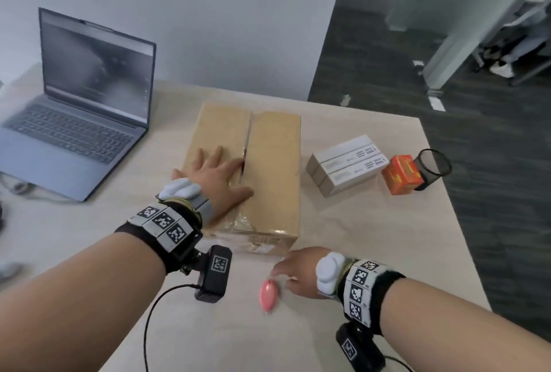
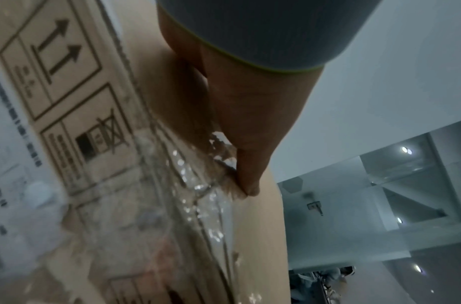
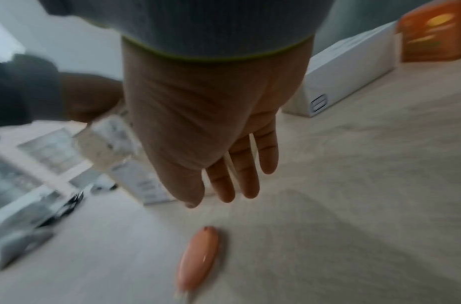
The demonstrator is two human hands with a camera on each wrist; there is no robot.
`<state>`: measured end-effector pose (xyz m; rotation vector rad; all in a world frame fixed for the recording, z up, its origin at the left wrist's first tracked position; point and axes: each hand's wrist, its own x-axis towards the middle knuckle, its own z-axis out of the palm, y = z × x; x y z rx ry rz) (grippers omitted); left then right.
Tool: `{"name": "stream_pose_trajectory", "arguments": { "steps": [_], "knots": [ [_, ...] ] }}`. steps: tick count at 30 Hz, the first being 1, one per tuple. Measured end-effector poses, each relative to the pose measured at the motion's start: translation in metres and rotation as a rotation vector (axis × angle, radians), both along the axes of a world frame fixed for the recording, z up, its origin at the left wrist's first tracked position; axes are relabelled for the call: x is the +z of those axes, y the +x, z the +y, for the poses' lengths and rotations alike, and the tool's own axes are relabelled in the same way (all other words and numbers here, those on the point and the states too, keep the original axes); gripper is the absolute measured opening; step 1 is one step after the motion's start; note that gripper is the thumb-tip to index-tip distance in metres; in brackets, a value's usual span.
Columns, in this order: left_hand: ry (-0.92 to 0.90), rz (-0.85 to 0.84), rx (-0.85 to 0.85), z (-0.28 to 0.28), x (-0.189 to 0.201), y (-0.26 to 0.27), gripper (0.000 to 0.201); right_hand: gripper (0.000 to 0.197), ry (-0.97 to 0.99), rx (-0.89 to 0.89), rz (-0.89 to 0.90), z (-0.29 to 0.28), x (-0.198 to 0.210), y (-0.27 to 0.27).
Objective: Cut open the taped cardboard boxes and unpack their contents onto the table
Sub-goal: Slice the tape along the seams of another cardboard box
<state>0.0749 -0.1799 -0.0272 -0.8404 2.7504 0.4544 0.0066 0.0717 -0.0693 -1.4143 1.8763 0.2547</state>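
Note:
A brown cardboard box [image 1: 268, 163] sits mid-table with clear tape along its centre seam, which looks slit. My left hand [image 1: 214, 172] lies flat on the box's top, fingers spread, thumb by the seam; the left wrist view shows that thumb [image 2: 247, 181] on crinkled tape [image 2: 198, 185]. A pink oval cutter [image 1: 269, 294] lies on the table in front of the box. My right hand [image 1: 293, 273] hovers just right of it with straight fingers and holds nothing. In the right wrist view the cutter [image 3: 198, 259] lies below the fingertips [image 3: 247, 185].
An open laptop [image 1: 74, 121] stands at the far left. Right of the box lie stacked white cartons [image 1: 346, 163], an orange carton [image 1: 402, 175] and a black mesh cup [image 1: 432, 166]. The table [image 1: 357, 246] ends at the right above dark carpet.

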Motion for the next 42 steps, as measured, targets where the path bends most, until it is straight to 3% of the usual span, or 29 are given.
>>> {"name": "stream_pose_trajectory", "arguments": {
  "steps": [2,7,12,16,20,24,27,30,37,42],
  "knots": [
    [0.0,-0.002,0.01,-0.001,-0.004,0.001,0.081,0.047,0.042,0.079,-0.009,-0.012,-0.023,0.013],
    [-0.028,-0.019,-0.016,-0.002,-0.011,0.005,0.079,0.047,0.019,0.045,-0.033,-0.007,-0.061,0.025],
    [-0.099,-0.036,-0.002,0.01,-0.015,0.011,0.076,0.023,0.063,-0.112,-0.027,0.019,-0.062,0.014],
    [-0.108,-0.07,0.024,0.034,-0.012,0.011,0.074,0.029,0.06,-0.371,-0.057,0.063,-0.044,-0.007],
    [-0.11,-0.065,0.004,0.068,-0.001,0.007,0.072,0.038,-0.125,-0.697,-0.028,0.129,-0.028,-0.023],
    [-0.16,-0.083,-0.105,0.103,-0.003,0.002,0.073,0.005,-0.282,-0.959,-0.072,0.166,-0.016,-0.032],
    [-0.172,-0.013,-0.147,0.144,-0.008,0.003,0.062,0.011,-0.396,-1.112,-0.058,0.201,-0.006,-0.032],
    [-0.227,-0.066,-0.155,0.182,-0.01,0.007,0.052,0.008,-0.511,-1.229,-0.058,0.233,0.007,-0.025],
    [-0.31,-0.25,-0.293,0.29,0.018,0.018,0.071,0.02,-0.812,-1.404,-0.111,0.317,0.031,0.008],
    [-0.292,-0.254,-0.45,0.354,0.031,0.019,0.066,0.015,-0.928,-1.377,-0.224,0.343,0.055,0.026]
  ]
}}
